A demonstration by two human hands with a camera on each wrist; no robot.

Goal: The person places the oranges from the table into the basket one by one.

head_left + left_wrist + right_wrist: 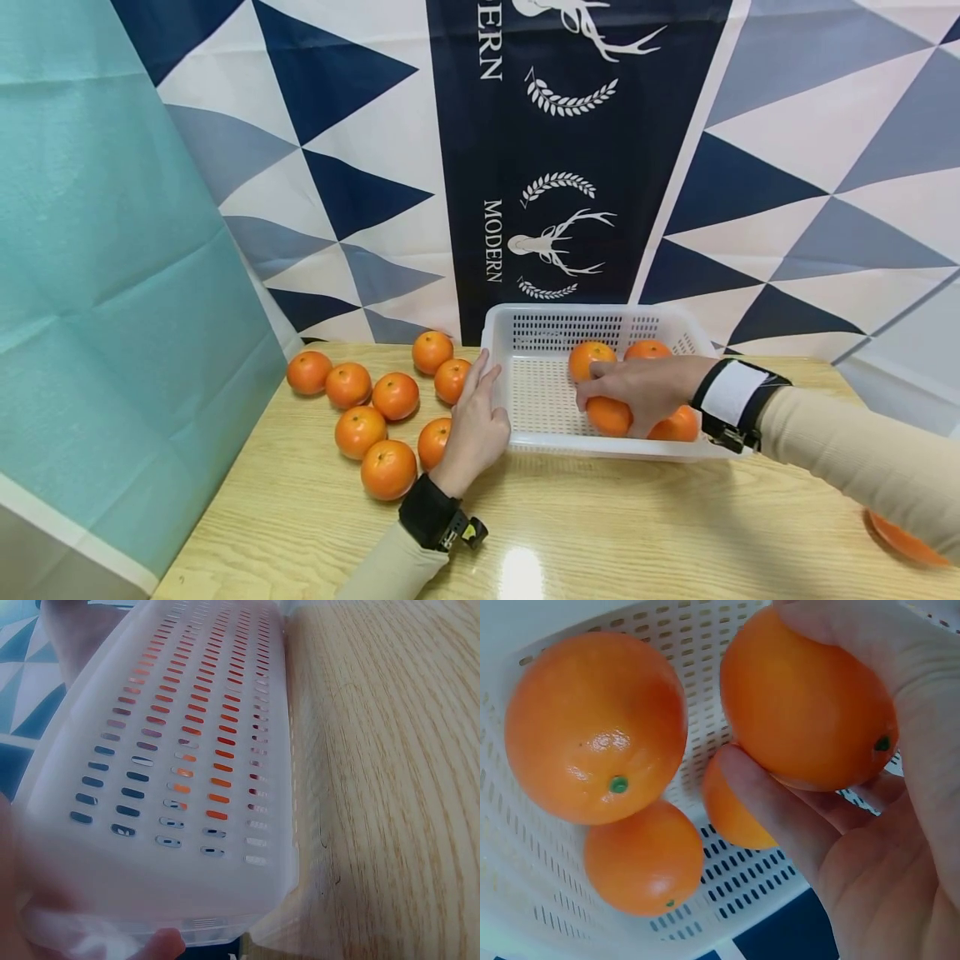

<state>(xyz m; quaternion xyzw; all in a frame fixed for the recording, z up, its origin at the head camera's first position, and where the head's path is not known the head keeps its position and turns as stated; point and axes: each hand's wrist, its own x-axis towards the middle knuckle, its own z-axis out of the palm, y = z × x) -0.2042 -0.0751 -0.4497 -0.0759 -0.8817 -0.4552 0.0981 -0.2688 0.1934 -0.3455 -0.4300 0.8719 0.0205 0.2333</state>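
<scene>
A white perforated plastic basket (600,446) stands on the wooden table against the patterned backdrop. Inside it, my right hand (652,387) grips an orange (806,705), thumb on one side and fingers curled round the other. Beside that fruit in the basket lie a large orange (596,727), a smaller orange (645,859) and another orange (739,814) partly behind my finger. My left hand (476,429) holds the basket's left end at the rim; the left wrist view shows a fingertip (166,945) by the end wall.
Several loose oranges (388,469) lie on the table (585,533) to the left of the basket, one partly behind my left hand. At the right edge, an orange-red rounded thing (903,537) is partly covered by my right sleeve. A patterned cloth (360,83) hangs behind the table.
</scene>
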